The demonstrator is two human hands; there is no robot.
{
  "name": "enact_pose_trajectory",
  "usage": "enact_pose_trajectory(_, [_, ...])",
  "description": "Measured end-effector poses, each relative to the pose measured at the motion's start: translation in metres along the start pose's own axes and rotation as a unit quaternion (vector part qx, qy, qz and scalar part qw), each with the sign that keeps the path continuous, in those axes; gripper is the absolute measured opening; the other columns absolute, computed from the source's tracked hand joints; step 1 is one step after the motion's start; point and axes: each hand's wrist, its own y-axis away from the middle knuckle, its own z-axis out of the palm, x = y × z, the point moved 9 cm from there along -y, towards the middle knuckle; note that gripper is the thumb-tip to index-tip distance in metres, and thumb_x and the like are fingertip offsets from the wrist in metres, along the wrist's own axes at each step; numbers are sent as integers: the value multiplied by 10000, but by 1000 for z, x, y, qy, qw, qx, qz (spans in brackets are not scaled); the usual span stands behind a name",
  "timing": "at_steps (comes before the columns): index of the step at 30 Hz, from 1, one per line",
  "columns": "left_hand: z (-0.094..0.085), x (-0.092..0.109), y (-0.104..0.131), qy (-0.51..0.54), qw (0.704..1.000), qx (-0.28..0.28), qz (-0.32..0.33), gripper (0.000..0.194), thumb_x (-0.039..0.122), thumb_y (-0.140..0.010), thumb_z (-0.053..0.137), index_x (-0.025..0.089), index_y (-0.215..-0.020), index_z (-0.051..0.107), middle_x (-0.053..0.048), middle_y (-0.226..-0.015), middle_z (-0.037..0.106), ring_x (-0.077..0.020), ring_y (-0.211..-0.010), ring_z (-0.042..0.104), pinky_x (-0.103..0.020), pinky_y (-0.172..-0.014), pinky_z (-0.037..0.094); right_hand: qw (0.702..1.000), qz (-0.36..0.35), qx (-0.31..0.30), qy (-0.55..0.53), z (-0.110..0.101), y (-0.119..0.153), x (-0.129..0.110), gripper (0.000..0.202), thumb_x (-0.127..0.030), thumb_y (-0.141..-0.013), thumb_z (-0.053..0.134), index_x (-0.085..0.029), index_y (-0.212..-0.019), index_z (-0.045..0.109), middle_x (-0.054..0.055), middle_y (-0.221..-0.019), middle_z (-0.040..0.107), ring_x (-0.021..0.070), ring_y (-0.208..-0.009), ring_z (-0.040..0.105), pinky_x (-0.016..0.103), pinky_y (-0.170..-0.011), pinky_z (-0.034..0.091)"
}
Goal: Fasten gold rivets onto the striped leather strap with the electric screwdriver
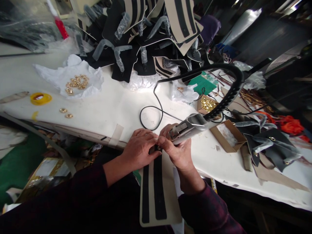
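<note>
A beige bag panel (pixel 171 201) with two black stripes hangs over the table's front edge toward my lap. My left hand (pixel 140 148) lies over its upper end, thumb bent in and fingers curled around it. My right hand (pixel 180 154) meets the left there, thumb and fingers pinched together; what they hold is hidden. A tiny shiny spot shows between the two thumbs. Just above my right hand is the grey metal head (pixel 188 127) of a black gooseneck (pixel 226 97), covering some of its fingers. I cannot tell whether that hand touches it.
Black and striped panels (pixel 143 61) with plastic-wrapped straps are piled at the back. Gold fittings (pixel 77 83) lie on white paper; two loose gold fittings (pixel 66 113) sit nearby with yellow tape (pixel 40 98). Small cardboard boxes (pixel 229 136) and finished black pieces (pixel 270 141) stand at right.
</note>
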Motion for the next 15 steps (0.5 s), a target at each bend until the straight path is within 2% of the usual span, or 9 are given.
enact_pose_trajectory(6, [2,-1,0,1,1000,-9,-3,206,336,-873,755,284,-1066,707,-17,-1220,739,-288,-1232,584,-509,-1056,423,997,-25,72,-3,-10,4,11,274,-387,-867,747,-236,-714,577,-28,-642,559,160,-564,535,301,-505,455])
enact_pose_trajectory(15, [1,0,0,-2,1000,-6,3,153,291,-885,722,279,-1035,702,-7,-1216,735,-275,-1232,583,-502,-1048,424,999,-36,21,-25,-2,2,6,250,-328,-862,745,-243,-724,555,-39,-647,563,150,-556,534,293,-516,445])
